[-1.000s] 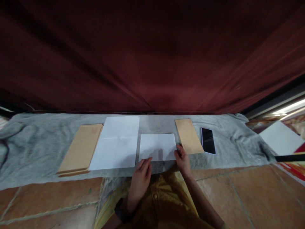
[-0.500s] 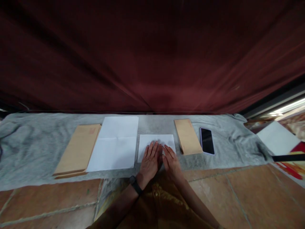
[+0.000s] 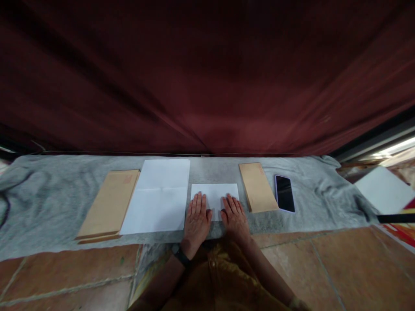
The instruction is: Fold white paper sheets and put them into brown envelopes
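A small white sheet of paper point(image 3: 214, 196), which looks folded, lies flat in front of me on the grey cloth. My left hand point(image 3: 197, 218) rests palm down on its left part, fingers stretched out and pointing away from me. On its right part lies my right hand point(image 3: 234, 214), also flat with fingers extended. Between the two hands a strip of the paper shows. Just left of it is a stack of larger white paper point(image 3: 158, 194) with a crease across the middle. Whatever is under my palms is hidden.
Brown envelopes point(image 3: 108, 205) are stacked at the left, beside the large paper. Another brown envelope pile point(image 3: 258, 188) sits to the right, next to a phone point(image 3: 284, 193). The grey cloth point(image 3: 324, 194) covers the surface; a dark red curtain point(image 3: 207, 86) hangs behind it.
My hands were close together at the middle of the small paper. They have moved apart, the left one leftward and the right one slightly to the right.
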`<state>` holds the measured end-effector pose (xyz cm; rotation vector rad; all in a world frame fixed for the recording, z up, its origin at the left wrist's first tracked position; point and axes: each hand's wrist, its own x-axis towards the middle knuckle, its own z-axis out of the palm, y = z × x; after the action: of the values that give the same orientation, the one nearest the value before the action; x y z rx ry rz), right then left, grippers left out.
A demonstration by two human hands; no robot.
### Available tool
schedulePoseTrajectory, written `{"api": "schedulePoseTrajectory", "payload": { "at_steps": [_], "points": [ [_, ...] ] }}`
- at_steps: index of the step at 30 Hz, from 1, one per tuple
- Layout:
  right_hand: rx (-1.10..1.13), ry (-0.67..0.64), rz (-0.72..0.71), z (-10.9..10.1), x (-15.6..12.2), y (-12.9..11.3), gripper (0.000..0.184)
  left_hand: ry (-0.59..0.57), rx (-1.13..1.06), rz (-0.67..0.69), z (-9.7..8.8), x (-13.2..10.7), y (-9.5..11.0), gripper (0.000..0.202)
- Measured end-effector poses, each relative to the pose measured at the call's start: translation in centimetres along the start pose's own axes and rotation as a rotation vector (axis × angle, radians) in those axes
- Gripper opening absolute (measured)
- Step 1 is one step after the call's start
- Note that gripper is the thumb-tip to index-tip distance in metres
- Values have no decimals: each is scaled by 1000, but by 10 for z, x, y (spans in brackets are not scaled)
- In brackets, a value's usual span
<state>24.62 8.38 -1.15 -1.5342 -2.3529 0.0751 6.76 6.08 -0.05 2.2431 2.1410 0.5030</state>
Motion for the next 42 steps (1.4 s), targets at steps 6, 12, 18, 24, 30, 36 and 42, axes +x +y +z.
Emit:
{"api": "schedulePoseTrajectory", "payload": {
  "at_steps": [6,12,18,24,30,36,42],
  "points": [
    [11,16,33,-2,-5,7,56,50,-3,-68,-3,-4,-2,57],
    [4,47,60,-6,-5,2,53,-45,-28,128,-8,27,14,55],
    [10,35,85,-12,-2,-3,51,-60,-4,94,6,43,5,57],
    [8,34,91,-12,-1,-4,52,-6,-22,3,9,33,-13,62],
    [12,59,90,-15,-2,-5,52,47,2,-25,8,26,-15,60],
    [37,71,113,-13,0,-4,47,-9,32,179,-3,22,-9,56],
    [112,25,10,3,30,-22,50,-18,24,132,-1,7,-5,54]
  ]
}}
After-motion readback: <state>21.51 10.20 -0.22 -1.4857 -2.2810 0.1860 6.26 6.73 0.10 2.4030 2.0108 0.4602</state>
